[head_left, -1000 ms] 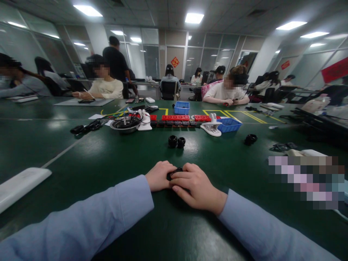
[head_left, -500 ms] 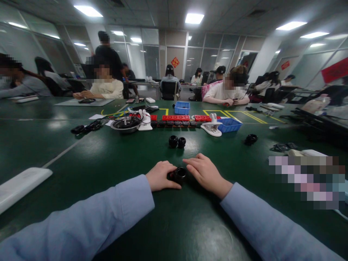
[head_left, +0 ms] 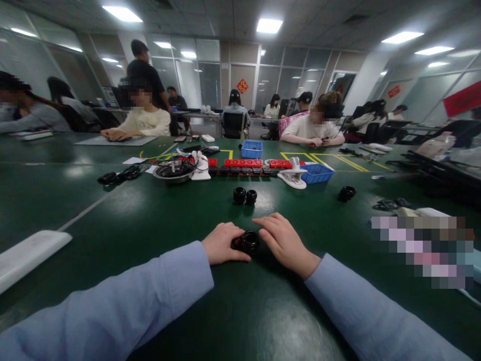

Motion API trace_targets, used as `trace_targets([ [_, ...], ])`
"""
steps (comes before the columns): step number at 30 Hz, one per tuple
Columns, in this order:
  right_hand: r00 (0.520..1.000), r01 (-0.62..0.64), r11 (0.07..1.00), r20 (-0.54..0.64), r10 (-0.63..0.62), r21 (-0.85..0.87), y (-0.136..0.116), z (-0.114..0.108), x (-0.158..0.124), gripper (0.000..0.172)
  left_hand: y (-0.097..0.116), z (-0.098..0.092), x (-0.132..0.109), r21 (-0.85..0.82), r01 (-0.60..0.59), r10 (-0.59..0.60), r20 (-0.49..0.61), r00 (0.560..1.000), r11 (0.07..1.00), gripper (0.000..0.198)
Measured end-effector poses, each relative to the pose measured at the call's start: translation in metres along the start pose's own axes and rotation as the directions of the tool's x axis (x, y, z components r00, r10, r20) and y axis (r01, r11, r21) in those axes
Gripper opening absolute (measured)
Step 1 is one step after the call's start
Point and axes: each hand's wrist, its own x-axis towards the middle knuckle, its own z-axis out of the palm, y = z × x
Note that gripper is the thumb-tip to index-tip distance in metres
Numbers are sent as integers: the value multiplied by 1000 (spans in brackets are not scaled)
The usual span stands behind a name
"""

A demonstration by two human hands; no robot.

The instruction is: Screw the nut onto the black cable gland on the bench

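A small black round part [head_left: 247, 241] stands on the green table [head_left: 158, 220] between my two hands. My left hand [head_left: 222, 244] is curled against its left side, fingers wrapped round it. To the right of the part, my right hand [head_left: 283, 240] lies flat on the table with its fingers stretched out, holding nothing. Two more black round parts [head_left: 244, 195] stand side by side farther back, and a third one [head_left: 346, 192] sits off to the right.
A row of red and black blocks [head_left: 242, 166], two blue bins [head_left: 317, 172], a white clamp [head_left: 292, 176] and a metal bowl [head_left: 173, 173] line the table's middle. A white flat object [head_left: 26, 253] lies at the left. Other people sit across the table.
My right hand came off the black part and moved right, laying its fingers out flat. The part now shows between the hands. A standing person at the back walked left.
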Motion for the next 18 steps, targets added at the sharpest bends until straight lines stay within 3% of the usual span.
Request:
trace_targets([
  [11, 998, -17, 999, 52, 19, -29, -26, 9, -3, 25, 0, 5, 2, 43, 25, -25, -6, 1000, 999, 37],
  [14, 997, -21, 999, 69, 23, -36, -25, 7, -2, 26, -2, -7, -1, 28, -3, 3, -8, 1000, 1000, 50],
  [15, 997, -27, 999, 73, 29, -39, -25, 7, -2, 27, -2, -14, -5, 12, -27, 28, -41, 999, 1000, 61],
  [16, 996, -33, 999, 76, 37, -41, -26, 6, -2, 28, -1, -23, -10, -1, -23, 22, -146, 989, 1000, 70],
  [18, 996, -39, 998, 85, 43, -40, -26, 5, -2, 30, 1, -40, -22, 16, -34, 38, -442, 896, 999, 68],
])
